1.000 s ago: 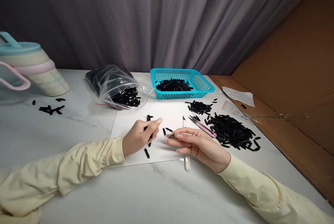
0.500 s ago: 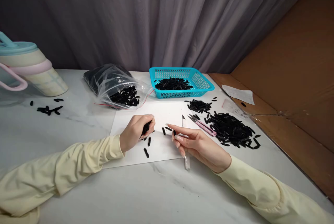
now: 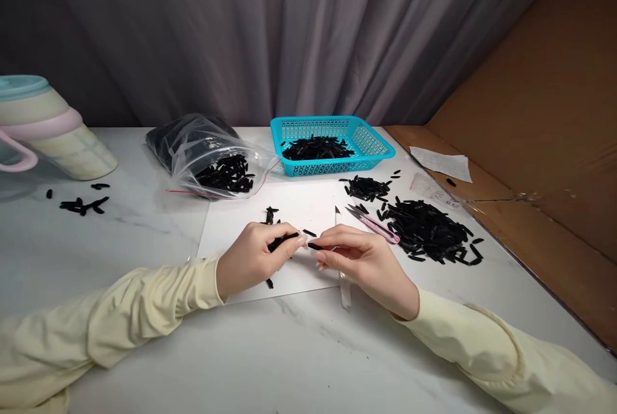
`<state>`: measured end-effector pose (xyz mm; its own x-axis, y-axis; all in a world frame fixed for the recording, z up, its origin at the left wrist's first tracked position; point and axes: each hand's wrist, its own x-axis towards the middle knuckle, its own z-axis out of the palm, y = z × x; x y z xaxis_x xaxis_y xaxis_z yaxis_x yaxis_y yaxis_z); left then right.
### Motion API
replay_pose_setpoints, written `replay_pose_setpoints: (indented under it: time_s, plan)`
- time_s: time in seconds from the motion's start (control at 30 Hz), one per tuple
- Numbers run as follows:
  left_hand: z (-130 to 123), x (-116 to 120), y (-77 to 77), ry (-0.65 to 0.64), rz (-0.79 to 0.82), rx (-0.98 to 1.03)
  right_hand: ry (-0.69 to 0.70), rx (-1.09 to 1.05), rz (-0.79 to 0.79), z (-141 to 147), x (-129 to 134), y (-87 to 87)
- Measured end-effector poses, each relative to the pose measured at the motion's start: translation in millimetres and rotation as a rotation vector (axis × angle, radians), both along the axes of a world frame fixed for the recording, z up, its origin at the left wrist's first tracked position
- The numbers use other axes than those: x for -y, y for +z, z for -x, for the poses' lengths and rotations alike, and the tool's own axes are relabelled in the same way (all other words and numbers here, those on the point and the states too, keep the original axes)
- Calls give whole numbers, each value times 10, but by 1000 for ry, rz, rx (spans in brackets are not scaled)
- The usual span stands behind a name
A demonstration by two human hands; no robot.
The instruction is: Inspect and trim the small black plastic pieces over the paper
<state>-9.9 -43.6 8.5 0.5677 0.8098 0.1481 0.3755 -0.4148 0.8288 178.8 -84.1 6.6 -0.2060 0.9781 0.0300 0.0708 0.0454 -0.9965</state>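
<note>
Over a white sheet of paper (image 3: 224, 215), my left hand (image 3: 253, 256) pinches a small black elongated piece (image 3: 290, 237) between thumb and index finger. My right hand (image 3: 371, 263) faces it from a short way off, its thumb and fingertips closed on another black piece (image 3: 315, 247). Loose black pieces (image 3: 270, 213) lie on the paper behind and under my left hand, partly hidden by it. Beside my right hand is a slim pointed tool with a white handle (image 3: 346, 292), partly covered. Pink thread snips (image 3: 380, 229) rest just beyond.
A large pile of black pieces (image 3: 429, 231) and a smaller pile (image 3: 367, 188) lie at right. Behind stand a blue basket (image 3: 337, 167) and an open zip bag (image 3: 180, 160), both holding such pieces. At left are a tumbler (image 3: 80, 153) and stray pieces. Cardboard (image 3: 540, 112) borders the right.
My left hand has opened from a fist around several black pieces into a pinch on one, leaving pieces on the paper. Both hands have come closer together, and the view has shifted slightly.
</note>
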Motion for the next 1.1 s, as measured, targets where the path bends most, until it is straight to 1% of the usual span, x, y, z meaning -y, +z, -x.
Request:
replay_pose_setpoints:
  time_s: [0.13,0.3,0.37,0.5,0.6,0.8,0.87,0.97,1.1]
  plan:
    - [-7,4,-11,-32,-1,-9,-13,46,-63,-1,10,-16]
    - [-14,20,-32,-47,112,13,-21,179,-174,-6,14,-35]
    - [-19,27,-40,-33,145,19,-18,224,-184,-2,18,-40]
    - [-24,30,-51,-10,180,3,-39,208,-157,12,27,-51]
    - [-21,35,-57,-9,178,-11,-68,189,-157,13,29,-56]
    - [-18,56,-55,-3,62,-30,-58,127,-105,26,35,-24]
    - [-21,57,-50,6,56,-27,-62,103,-78,29,36,-15]
    - [-26,56,-46,22,96,3,-65,82,-39,19,29,-16]
    - [-22,57,-46,39,223,77,-30,53,75,-2,16,-21]
